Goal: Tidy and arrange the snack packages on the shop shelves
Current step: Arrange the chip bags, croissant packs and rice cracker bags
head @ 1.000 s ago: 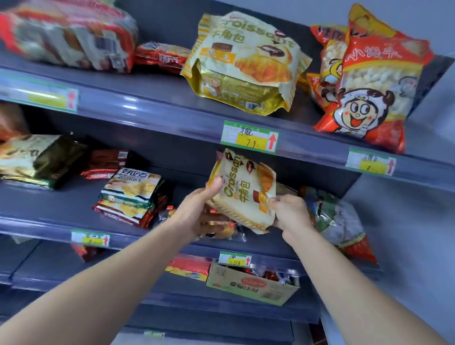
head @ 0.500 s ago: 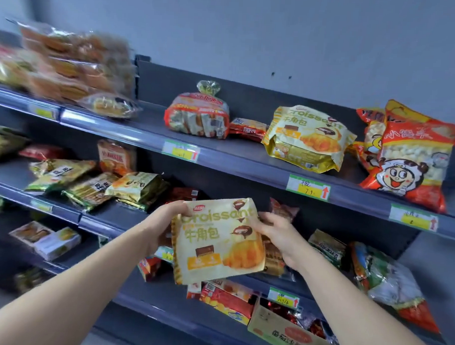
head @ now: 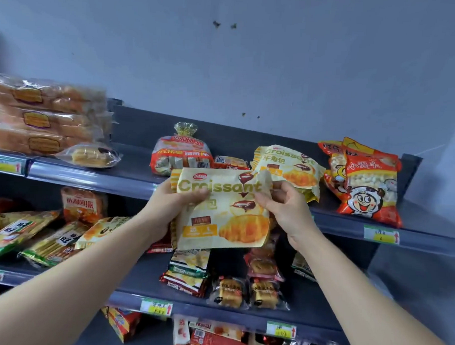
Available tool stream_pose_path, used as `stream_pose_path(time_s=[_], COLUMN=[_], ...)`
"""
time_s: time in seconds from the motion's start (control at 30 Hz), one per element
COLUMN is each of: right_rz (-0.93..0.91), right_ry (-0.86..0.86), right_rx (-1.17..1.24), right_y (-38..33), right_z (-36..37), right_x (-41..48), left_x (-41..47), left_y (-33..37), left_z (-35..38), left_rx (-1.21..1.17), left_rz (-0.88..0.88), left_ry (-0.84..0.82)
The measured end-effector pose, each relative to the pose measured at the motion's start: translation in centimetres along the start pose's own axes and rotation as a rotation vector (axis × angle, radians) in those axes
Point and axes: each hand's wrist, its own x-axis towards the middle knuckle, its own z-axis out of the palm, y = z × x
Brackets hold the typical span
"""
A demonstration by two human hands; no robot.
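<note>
Here, both arms reached up from the bottom corners. The left hand [head: 165,208] gripped the left side of the croissant bag [head: 226,224], with its thumb on the front. The right hand [head: 284,208] pinched the bag's top right corner with curled fingers. The bag was held upright in the air, in front of the edge of the top shelf [head: 96,175]. It was pale yellow with gold letters and a croissant picture. At its 1 o'clock, a second croissant bag [head: 292,164] lay on the top shelf.
</note>
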Motion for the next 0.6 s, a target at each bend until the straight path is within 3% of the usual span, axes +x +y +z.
stream_pose_path(time_s=[0.1, 0.2, 0.27, 0.6], right_rz=[0.013, 0.095, 0.184, 0.466], right_ry=[0.182, 0.421, 0.480, 0.235], right_rx=[0.021, -0.102, -0.190, -0.136], right_y=[-0.9, 0.2, 1.6, 3.6], right_z=[-2.1, -5.4, -7.3, -11.1], right_x=[2.0, 5.4, 7.5, 14.0], left_x=[2.4, 4.5, 5.6, 11.5], left_y=[1.1, 1.5, 1.5, 1.4], left_z=[1.5, 3.0, 3.9, 8.8], left_rx=[-0.069, -0.094, -0.089, -0.008], left_rz=[0.000, -0.007, -0.024, -0.059], left_ry=[0.060, 0.067, 0.057, 0.028])
